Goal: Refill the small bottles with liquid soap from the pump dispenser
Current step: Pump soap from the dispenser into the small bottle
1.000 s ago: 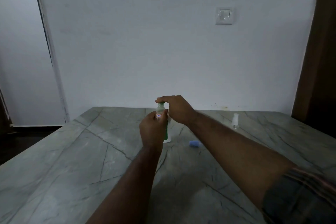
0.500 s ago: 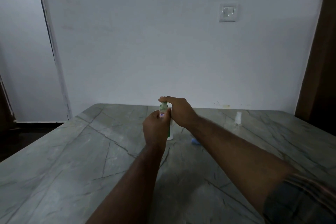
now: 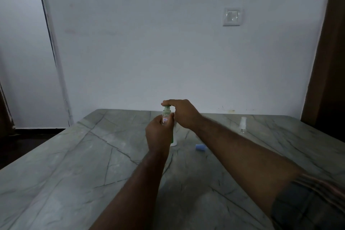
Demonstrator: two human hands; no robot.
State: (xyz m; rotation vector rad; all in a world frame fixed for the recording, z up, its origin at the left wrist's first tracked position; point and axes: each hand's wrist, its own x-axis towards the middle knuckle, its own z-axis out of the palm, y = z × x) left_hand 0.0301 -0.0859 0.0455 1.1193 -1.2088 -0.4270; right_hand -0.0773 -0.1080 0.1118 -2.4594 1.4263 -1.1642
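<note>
1. Left hand (image 3: 158,134) grips small clear labelled bottle (image 3: 166,115) just under right hand (image 3: 183,113), whose flat fingers (image 3: 169,102) press the green pump dispenser (image 3: 172,139) (mostly hidden).
2. Misaligned nozzle = soap down the outside.

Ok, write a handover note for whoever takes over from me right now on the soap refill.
Left grip: holds the small labelled bottle upright, its top just under the right fingers.
Right grip: fingers lie across the top of the pump dispenser, which stands on the table.
Blue cap lies to the right; a second small bottle, white-topped, stands farther right.
Done: fill level unreadable.
Left: probably finish pumping, cap, then refill the second.
</note>
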